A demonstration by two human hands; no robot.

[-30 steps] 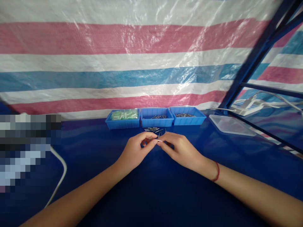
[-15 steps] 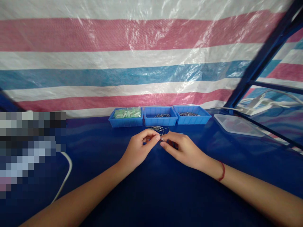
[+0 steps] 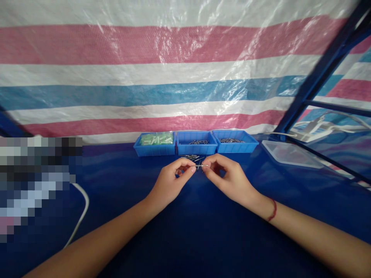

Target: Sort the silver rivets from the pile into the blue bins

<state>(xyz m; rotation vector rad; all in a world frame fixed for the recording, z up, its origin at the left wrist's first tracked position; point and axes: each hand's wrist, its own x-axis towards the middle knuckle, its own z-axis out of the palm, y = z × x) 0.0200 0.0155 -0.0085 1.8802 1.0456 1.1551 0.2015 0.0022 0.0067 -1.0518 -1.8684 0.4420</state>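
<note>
My left hand (image 3: 171, 178) pinches one end of a thin silver metal pin (image 3: 198, 166) between thumb and forefinger. At the pin's other end, the thumb and forefinger of my right hand (image 3: 224, 173) are closed on it. The pin lies nearly level across the small gap between the hands; its exact kind is too small to make out. Just beyond my fingertips, a loose pile of similar metal pins (image 3: 191, 157) rests on the blue tabletop (image 3: 185, 231), partly hidden by my hands.
Three blue bins stand in a row behind the pile: the left bin (image 3: 155, 150) holds pale green-white pieces, the middle bin (image 3: 197, 149) and right bin (image 3: 237, 148) metal pins. A translucent lid (image 3: 290, 154) lies right, near a white power strip (image 3: 308, 131). A white cable (image 3: 84, 204) curves at left.
My right fingers moved away from the left fingertips, then closed on the pin's right end, with the hand slightly higher. My left hand keeps its pinch. The view has shifted slightly.
</note>
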